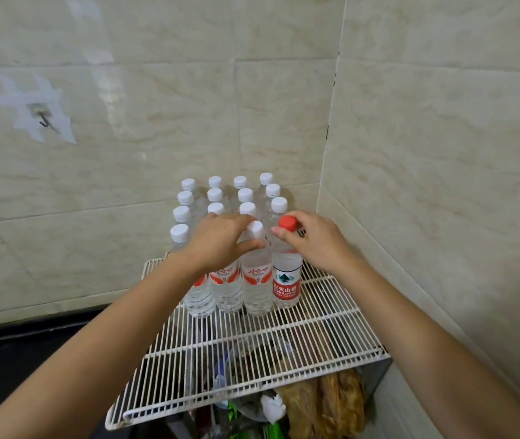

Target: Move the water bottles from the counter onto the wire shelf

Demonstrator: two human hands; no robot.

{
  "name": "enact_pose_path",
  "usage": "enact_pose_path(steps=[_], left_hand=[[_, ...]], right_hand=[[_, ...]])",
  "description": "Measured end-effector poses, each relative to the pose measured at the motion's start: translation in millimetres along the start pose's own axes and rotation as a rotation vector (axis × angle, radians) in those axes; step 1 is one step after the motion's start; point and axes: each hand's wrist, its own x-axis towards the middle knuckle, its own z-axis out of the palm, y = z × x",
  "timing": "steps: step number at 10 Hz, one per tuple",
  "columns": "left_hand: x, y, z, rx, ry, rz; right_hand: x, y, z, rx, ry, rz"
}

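Note:
Several clear water bottles with white caps (214,194) stand in rows at the back of the white wire shelf (252,353), in the tiled corner. The front row holds white-capped bottles and, at its right end, a red-capped bottle (287,280) with a red label. My left hand (220,239) grips the neck of a front white-capped bottle (257,280). My right hand (318,239) grips the neck of the red-capped bottle just under its cap. Both bottles stand upright on the shelf, touching each other.
The front half of the wire shelf is bare. Under it lie bags and packaged items (325,403). A dark counter (14,359) runs to the left. Tiled walls close in behind and on the right; a taped hook (41,120) hangs on the left wall.

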Motion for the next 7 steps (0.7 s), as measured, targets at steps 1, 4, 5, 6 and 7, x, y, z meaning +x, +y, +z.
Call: enact_pose_path(steps=[1,4,5,6,7], left_hand=[[0.5,1.4,-1.3,-0.037,0.012,-0.046],[1.2,2.4,6.0,-0.022,0.065,-0.044],[-1.1,3.3,7.3,-0.005,0.069,-0.046],[-3.5,4.3,6.6,0.082,0.06,-0.045],[-14.8,5.0,3.7,0.086,0.125,-0.151]], right_hand=[[0.4,-7.1,0.4,0.022,0.004,0.016],[-10.7,1.3,11.8,-0.001,0.094,-0.033],[-13.2,-0.2,14.0,0.001,0.101,-0.007],[-15.7,-3.3,13.9,0.04,0.068,0.011],[-21.3,-4.0,8.3,0.097,0.048,0.057]])
